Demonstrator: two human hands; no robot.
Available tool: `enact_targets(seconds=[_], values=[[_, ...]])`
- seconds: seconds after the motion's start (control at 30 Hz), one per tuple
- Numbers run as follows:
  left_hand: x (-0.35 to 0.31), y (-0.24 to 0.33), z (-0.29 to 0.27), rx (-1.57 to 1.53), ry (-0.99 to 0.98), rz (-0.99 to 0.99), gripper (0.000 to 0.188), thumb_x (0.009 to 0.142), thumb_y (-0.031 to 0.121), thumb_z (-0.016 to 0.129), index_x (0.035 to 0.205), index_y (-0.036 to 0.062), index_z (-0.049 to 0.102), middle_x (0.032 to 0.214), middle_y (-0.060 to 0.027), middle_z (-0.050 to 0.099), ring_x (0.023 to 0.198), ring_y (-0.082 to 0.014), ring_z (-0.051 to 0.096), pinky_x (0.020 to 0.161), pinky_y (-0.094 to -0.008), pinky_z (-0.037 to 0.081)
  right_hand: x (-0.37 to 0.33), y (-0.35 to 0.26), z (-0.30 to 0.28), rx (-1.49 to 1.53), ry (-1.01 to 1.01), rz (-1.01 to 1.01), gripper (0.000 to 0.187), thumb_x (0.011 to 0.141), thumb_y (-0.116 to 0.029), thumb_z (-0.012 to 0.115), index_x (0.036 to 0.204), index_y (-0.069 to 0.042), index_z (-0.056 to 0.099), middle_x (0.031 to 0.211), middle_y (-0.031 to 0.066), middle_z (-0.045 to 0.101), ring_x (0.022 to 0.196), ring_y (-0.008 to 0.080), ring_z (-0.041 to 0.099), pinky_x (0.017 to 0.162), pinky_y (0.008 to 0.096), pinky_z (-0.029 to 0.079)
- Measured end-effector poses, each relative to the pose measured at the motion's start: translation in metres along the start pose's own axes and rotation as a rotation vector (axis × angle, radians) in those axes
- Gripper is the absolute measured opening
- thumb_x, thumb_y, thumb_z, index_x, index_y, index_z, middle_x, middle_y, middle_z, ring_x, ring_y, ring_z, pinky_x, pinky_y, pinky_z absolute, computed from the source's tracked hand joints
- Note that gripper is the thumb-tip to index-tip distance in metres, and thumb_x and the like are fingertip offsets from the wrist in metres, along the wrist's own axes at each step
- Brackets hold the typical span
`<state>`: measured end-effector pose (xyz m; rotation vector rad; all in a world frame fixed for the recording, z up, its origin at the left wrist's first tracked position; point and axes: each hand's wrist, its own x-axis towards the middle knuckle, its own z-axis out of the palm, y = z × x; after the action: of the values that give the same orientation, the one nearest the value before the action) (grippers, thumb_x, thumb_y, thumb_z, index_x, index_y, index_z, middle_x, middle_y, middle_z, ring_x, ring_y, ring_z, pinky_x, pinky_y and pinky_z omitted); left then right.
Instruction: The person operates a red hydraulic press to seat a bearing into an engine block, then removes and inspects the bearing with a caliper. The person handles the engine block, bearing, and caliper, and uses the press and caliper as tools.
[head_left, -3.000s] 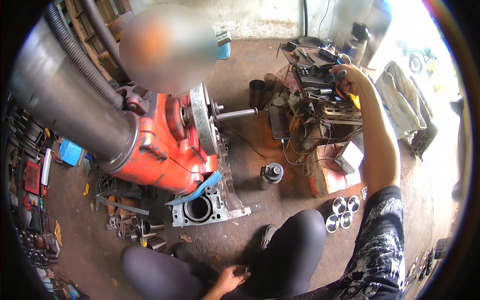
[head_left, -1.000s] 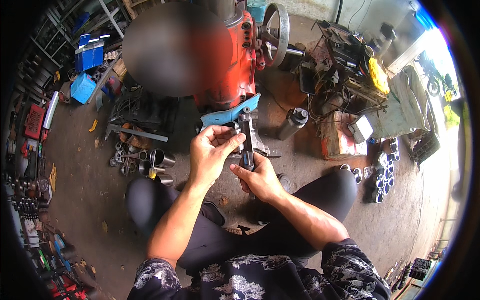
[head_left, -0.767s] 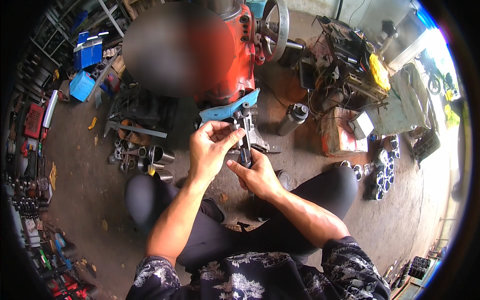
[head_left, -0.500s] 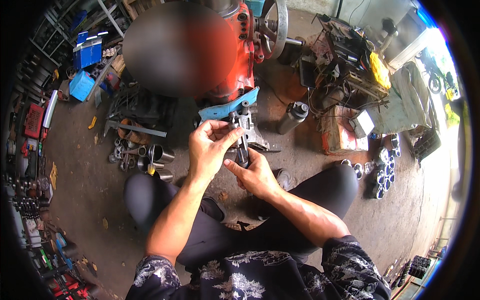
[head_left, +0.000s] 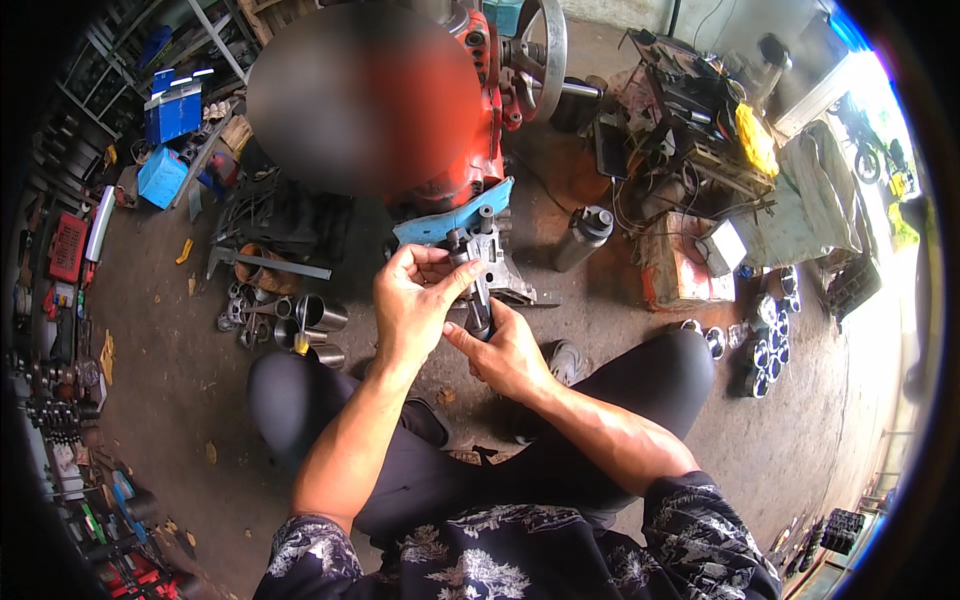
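Observation:
My left hand (head_left: 410, 298) closes on the upper part of a dark metal rod-shaped part (head_left: 479, 308), its thumb laid along it. Around the part's thick, rounded lower end, my right hand (head_left: 512, 355) has its fingers and thumb wrapped. The part is held tilted, between my knees; whether it is a connecting rod or a tool, I cannot tell. Just beyond my hands stands a grey cast metal fixture (head_left: 511, 283), partly hidden by them. A light blue sheet (head_left: 430, 228) lies behind the fixture, at the foot of a red machine (head_left: 490, 130).
On the floor at left are several connecting rods (head_left: 262, 325) and metal cylinders (head_left: 325, 315), beside a caliper (head_left: 275, 263). A grey bottle (head_left: 583, 238) stands right of the fixture. Farther right are a worn box (head_left: 675, 265), shiny ring-shaped parts (head_left: 765, 365) and a cluttered bench (head_left: 700, 150).
Both hands keep their hold on the metal part and have shifted very slightly left. The view has moved a little; nothing else visibly differs.

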<state>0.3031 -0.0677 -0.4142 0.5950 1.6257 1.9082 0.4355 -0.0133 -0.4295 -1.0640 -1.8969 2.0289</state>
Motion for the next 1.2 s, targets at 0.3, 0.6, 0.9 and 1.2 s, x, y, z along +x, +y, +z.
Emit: enact_targets(seconds=[0.3, 0.6, 0.9, 1.2], values=[[-0.006, -0.001, 0.005, 0.047, 0.026, 0.037, 0.027, 0.086, 0.003, 0.082, 0.095, -0.0002, 0.057, 0.085, -0.0081, 0.070, 0.073, -0.0097, 0.066, 0.067, -0.0238, 0.056, -0.002, -0.004, -0.001, 0.043, -0.065, 0.059, 0.037, 0.093, -0.031, 0.076, 0.102, 0.000, 0.058, 0.062, 0.0021, 0.057, 0.050, 0.0101, 0.053, 0.046, 0.0302, 0.044], [-0.016, 0.019, 0.002, -0.152, -0.181, 0.047, 0.033, 0.099, 0.011, 0.067, 0.127, 0.0013, 0.055, 0.109, -0.0110, 0.067, 0.087, -0.0150, 0.067, 0.081, -0.0299, 0.056, -0.016, -0.022, -0.018, 0.482, -0.431, 0.177, 0.021, 0.094, -0.015, 0.073, 0.091, -0.006, 0.054, 0.061, 0.0006, 0.054, 0.040, 0.0093, 0.047, 0.038, 0.0255, 0.036], [-0.025, 0.033, -0.002, -0.490, -0.376, -0.169, 0.069, 0.104, 0.049, 0.052, 0.152, 0.0017, 0.037, 0.093, -0.0073, 0.061, 0.076, -0.0160, 0.062, 0.065, -0.0288, 0.053, -0.028, -0.036, -0.015, 0.551, -0.519, 0.126, 0.032, 0.093, -0.033, 0.077, 0.092, -0.004, 0.063, 0.071, 0.0030, 0.063, 0.051, 0.0102, 0.059, 0.045, 0.0248, 0.046], [-0.023, 0.050, -0.020, -1.102, -0.457, -0.190, 0.071, 0.106, 0.040, 0.050, 0.158, 0.0011, 0.021, 0.098, -0.0063, 0.047, 0.077, -0.0155, 0.050, 0.051, -0.0262, 0.054, -0.023, -0.089, -0.164, 0.158, 0.239, -0.458, 0.028, 0.102, -0.027, 0.065, 0.101, 0.001, 0.065, 0.081, 0.0101, 0.073, 0.055, 0.0124, 0.063, 0.050, 0.0288, 0.051]])
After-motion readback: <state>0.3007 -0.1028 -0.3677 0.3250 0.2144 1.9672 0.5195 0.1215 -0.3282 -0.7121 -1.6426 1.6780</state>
